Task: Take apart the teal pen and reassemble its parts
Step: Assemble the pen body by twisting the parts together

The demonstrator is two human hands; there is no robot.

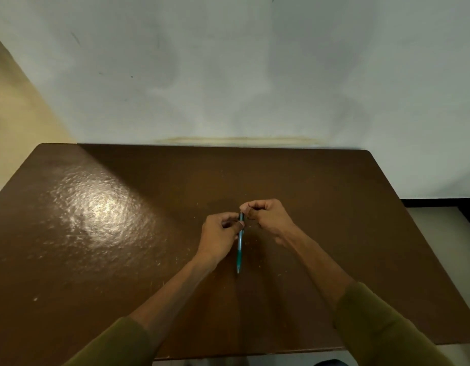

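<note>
Teal pen point(239, 244) sits over the table's middle, held between both hands, tip pointing toward the camera. Left hand point(220, 235) fingers closed around the upper barrel. Right hand point(268, 216) fingers pinched shut at the pen's top end; too small to tell whether they grip a separate part. Brown table point(96, 260) is glossy, scuffed, with a bright glare patch on its left half and pale specks scattered about. Far edge butts against a white wall point(228, 62) with faint marks. Beige wall point(22, 114) at left. Olive sleeves point(382, 323) on both forearms.
</note>
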